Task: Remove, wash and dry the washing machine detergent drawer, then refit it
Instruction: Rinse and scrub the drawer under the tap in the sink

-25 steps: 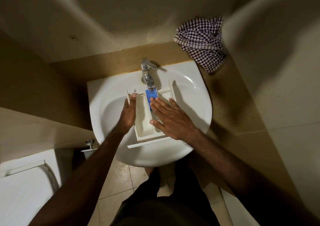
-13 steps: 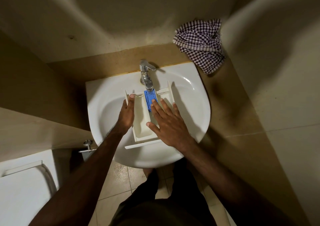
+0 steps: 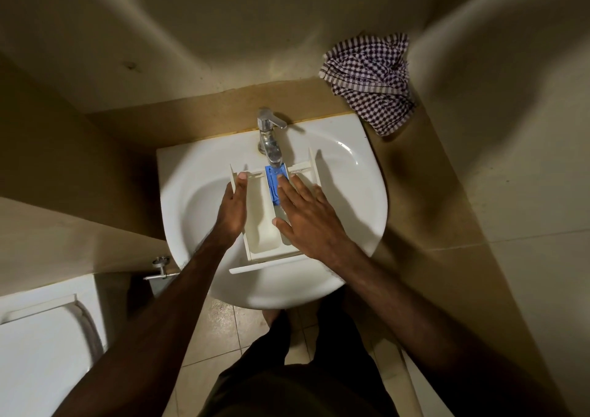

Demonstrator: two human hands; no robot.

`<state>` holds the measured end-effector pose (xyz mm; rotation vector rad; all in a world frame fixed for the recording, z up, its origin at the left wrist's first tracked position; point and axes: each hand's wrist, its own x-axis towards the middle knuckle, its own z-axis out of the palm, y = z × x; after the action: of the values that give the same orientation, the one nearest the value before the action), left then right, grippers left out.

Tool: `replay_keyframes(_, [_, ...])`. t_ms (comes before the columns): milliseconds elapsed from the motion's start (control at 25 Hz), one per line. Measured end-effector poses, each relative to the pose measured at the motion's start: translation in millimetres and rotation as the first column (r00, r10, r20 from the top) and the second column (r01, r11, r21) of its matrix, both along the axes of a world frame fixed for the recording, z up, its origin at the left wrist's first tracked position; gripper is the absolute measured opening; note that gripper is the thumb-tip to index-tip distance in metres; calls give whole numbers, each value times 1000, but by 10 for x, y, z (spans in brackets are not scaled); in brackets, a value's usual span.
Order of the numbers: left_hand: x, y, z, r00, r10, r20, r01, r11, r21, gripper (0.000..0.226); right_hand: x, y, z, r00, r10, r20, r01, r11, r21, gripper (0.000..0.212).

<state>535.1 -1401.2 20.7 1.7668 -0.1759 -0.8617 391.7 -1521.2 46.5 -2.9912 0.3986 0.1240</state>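
The detergent drawer [image 3: 265, 225] sits in the basin [image 3: 198, 174], its far end right under the tap [image 3: 269, 143] and its front panel toward the basin's near rim. The left hand [image 3: 232, 210] lies along the drawer's left wall, fingers straight, steadying it rather than gripping. The right hand [image 3: 308, 215] lies flat and spread over the drawer's right side, fingertips touching the blue insert [image 3: 272, 183] just below the spout. This looks like the washing step. I cannot tell whether water is running; no stream shows clearly. To do it well, I would keep the left hand bracing the wall so the drawer does not slide on the glazed bowl, and work the right fingertips into the corners around the blue piece, where residue tends to cake, tilting the drawer so water drains away from the front panel. The checked cloth [image 3: 370, 81] lies on the ledge beyond the basin, to the right of the tap, handy for drying. No brand, label or writing can be read on anything here.
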Motion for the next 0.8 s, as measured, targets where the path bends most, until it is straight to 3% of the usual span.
replay_keyframes(200, [20, 30, -55, 1000, 6, -4, -6, 1000, 3, 64, -50, 41, -29, 986, 96, 133, -68, 977, -203, 60])
replay_keyframes(320, [12, 16, -31, 1000, 7, -18, -7, 1000, 12, 61, 214, 2, 63, 995, -9, 99, 40, 946, -320, 56])
replay_keyframes(600, [5, 1, 8, 999, -2, -33, 3, 1000, 19, 48, 166, -23, -28, 996, -45, 83, 69, 945, -320, 64])
replay_keyframes(800, [10, 4, 19, 1000, -18, -21, 19, 999, 27, 56, 254, -37, -55, 998, -63, 23, 67, 958, -280, 68])
